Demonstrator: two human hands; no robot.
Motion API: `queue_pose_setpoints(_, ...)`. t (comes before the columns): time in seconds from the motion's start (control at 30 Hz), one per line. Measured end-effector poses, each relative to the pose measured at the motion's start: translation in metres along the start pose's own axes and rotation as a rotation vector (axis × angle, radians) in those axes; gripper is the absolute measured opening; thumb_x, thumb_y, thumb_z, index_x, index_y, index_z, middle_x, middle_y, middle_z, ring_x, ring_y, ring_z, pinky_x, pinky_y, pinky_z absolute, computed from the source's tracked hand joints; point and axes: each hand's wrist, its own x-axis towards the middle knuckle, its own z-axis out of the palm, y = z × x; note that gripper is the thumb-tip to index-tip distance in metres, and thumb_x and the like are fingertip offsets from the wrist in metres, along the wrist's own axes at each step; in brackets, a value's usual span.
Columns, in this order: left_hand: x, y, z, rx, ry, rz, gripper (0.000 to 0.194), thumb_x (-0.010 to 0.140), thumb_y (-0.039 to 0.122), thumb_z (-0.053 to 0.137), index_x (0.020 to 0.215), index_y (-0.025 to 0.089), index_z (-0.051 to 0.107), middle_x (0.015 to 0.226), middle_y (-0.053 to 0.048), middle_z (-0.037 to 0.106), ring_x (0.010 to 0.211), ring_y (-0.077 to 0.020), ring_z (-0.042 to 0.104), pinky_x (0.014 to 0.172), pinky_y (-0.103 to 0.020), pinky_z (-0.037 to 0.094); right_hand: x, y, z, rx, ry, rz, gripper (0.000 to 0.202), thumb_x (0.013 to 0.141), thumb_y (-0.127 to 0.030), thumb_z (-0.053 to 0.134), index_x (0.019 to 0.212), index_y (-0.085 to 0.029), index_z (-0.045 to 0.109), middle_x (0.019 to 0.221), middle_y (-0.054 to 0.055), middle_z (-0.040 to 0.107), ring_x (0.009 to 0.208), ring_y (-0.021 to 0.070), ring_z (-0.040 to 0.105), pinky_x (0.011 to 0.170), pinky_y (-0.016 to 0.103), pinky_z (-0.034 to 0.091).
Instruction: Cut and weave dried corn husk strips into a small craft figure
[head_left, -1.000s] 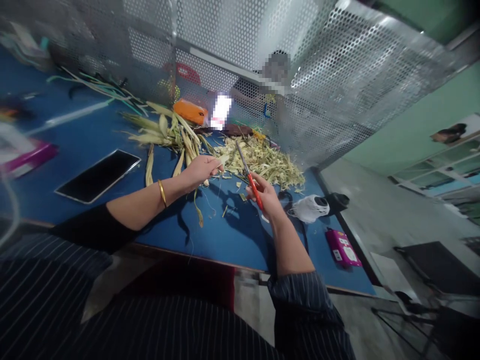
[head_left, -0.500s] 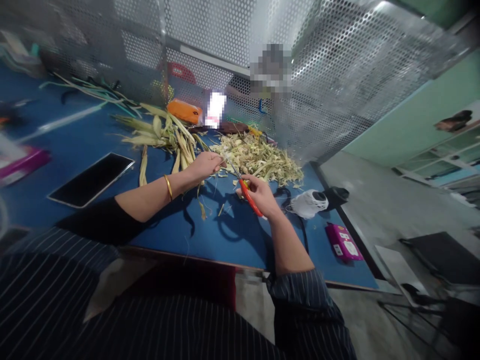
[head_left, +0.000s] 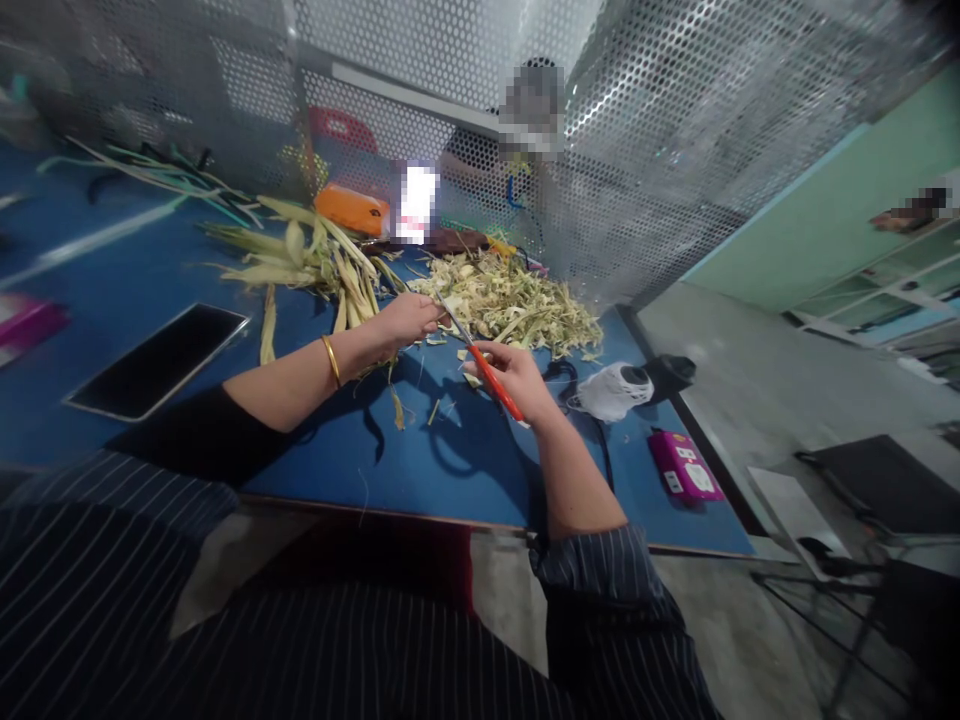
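My right hand (head_left: 514, 378) is closed around the red handles of a pair of scissors (head_left: 495, 380), whose metal blades point up and left toward my other hand. With its fingers pinched together, my left hand (head_left: 411, 318) is close to the blade tips; what it pinches is too small to make out. Behind both hands lies a heap of pale, cut-up husk pieces (head_left: 517, 305). Long dried leaves, like corn husks (head_left: 300, 255), are spread to the left of the heap. A few loose scraps (head_left: 397, 408) lie on the blue table (head_left: 315, 470) below my hands.
A dark tablet or phone (head_left: 161, 360) lies left. A lit phone (head_left: 417, 200) and an orange pack (head_left: 351, 210) stand before the perforated metal screen (head_left: 427, 60). To the right are a white-wrapped object (head_left: 613, 390) and a purple pack (head_left: 684, 465). A person (head_left: 532, 105) is behind the screen.
The whole view has shifted a little, so the table's things appear further left and slightly higher. Both hands keep nearly the same pose, with the scissors still in my right hand.
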Motion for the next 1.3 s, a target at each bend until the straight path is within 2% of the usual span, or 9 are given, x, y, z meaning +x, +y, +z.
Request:
queue_pose_setpoints(0.23,0.002,-0.006,-0.011,-0.044,-0.096,-0.002,0.018,0.091,0.023,0.052,0.082,0.013,0.064,0.049,0.007,0.031,0.038,-0.005,0.02,0.04,-0.021,0.013,-0.003,-0.003,-0.003,0.188,-0.094,0.091,0.058,0.069,-0.058,0.073,0.108,-0.016,0.066,0.068,-0.003,0.056,0.048,0.0069,0.046,0.042,0.021,0.033)
queue_pose_setpoints(0.57,0.005,-0.006,-0.016,-0.106,-0.127,-0.031,0.02,0.088,0.011,0.049,0.082,0.008,0.068,0.047,0.006,0.032,0.037,-0.0042,0.021,0.038,-0.019,0.014,0.001,0.005,-0.001,-0.01,-0.06,0.039,0.055,0.071,-0.055,0.072,0.11,-0.018,0.065,0.066,-0.004,0.053,0.055,0.0096,0.045,0.051,0.023,0.035)
queue_pose_setpoints(0.7,0.005,-0.006,-0.017,-0.132,-0.109,-0.051,0.018,0.086,0.011,0.054,0.074,0.011,0.067,0.045,0.007,0.031,0.035,-0.0036,0.019,0.037,-0.019,0.012,0.001,0.01,0.001,-0.084,-0.055,-0.003,0.055,0.074,-0.056,0.067,0.114,-0.018,0.063,0.072,-0.002,0.053,0.062,0.011,0.045,0.057,0.024,0.037)
queue_pose_setpoints(0.87,0.003,-0.003,-0.013,-0.14,-0.076,-0.041,0.024,0.086,0.01,0.056,0.065,0.013,0.065,0.044,0.006,0.033,0.033,-0.0031,0.019,0.036,-0.019,0.011,-0.002,0.005,0.001,-0.051,-0.094,-0.026,0.054,0.077,-0.055,0.065,0.117,-0.019,0.058,0.075,-0.004,0.047,0.065,0.0105,0.04,0.06,0.024,0.034)
queue_pose_setpoints(1.17,0.002,-0.004,-0.008,-0.118,-0.036,-0.031,0.027,0.085,0.006,0.051,0.064,0.012,0.066,0.043,0.005,0.033,0.032,-0.0032,0.02,0.036,-0.019,0.011,-0.001,0.007,0.004,-0.012,-0.1,-0.042,0.04,0.077,-0.054,0.067,0.093,-0.018,0.062,0.068,-0.005,0.043,0.059,0.008,0.031,0.054,0.023,0.024)
queue_pose_setpoints(1.3,0.002,-0.004,-0.009,-0.091,-0.042,-0.029,0.028,0.086,0.006,0.047,0.066,0.011,0.066,0.043,0.005,0.033,0.032,-0.0036,0.021,0.036,-0.019,0.012,-0.002,0.001,0.003,-0.025,-0.089,-0.062,0.038,0.076,-0.054,0.068,0.083,-0.017,0.061,0.066,-0.005,0.041,0.058,0.0075,0.029,0.054,0.023,0.023)
